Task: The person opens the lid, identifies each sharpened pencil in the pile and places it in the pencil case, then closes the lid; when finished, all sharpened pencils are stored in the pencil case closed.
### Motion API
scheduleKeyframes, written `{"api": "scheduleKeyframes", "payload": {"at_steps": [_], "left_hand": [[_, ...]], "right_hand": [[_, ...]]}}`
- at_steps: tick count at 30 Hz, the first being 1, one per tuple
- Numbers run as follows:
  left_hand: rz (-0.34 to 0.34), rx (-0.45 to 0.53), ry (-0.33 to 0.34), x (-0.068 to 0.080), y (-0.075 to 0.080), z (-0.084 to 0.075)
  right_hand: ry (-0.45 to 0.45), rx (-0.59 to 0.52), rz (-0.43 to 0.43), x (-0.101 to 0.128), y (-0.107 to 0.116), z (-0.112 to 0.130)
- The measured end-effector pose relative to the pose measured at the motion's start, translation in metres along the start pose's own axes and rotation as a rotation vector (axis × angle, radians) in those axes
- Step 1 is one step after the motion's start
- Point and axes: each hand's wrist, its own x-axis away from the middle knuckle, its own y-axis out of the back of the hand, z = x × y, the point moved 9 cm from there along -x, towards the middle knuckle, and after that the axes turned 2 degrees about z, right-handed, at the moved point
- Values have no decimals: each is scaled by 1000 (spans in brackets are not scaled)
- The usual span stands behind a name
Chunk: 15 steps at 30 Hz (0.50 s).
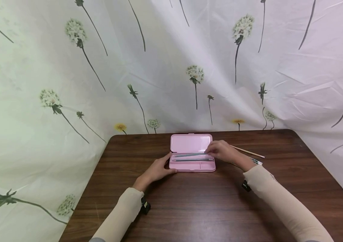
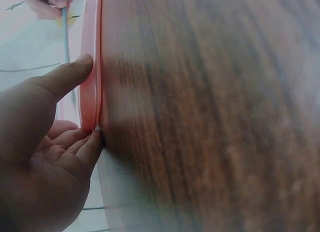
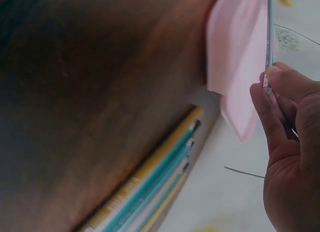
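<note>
Your left hand (image 1: 158, 170) braced the open pink case (image 1: 192, 153) with relaxed fingers while your right hand (image 1: 221, 151) pinched a grey pencil (image 1: 189, 155) at its 3 o'clock end.

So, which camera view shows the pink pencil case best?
The head view: the whole open pink pencil case shows there, lid up, pencils inside. The left wrist view shows only its edge against the left hand. The right wrist view shows a blurred part.

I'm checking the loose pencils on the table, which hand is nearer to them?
Right. The right hand pinches a pencil over the pink case, beside the loose pencils; the left hand touches the case's far end.
</note>
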Motion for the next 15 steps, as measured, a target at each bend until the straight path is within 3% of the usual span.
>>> {"api": "scheduleKeyframes", "payload": {"at_steps": [8, 15], "left_hand": [[7, 0, 11, 1, 0, -1], [9, -10, 9, 0, -2, 0]], "right_hand": [[-88, 64, 85, 0, -19, -7], [-75, 180, 175, -4, -32, 3]]}}
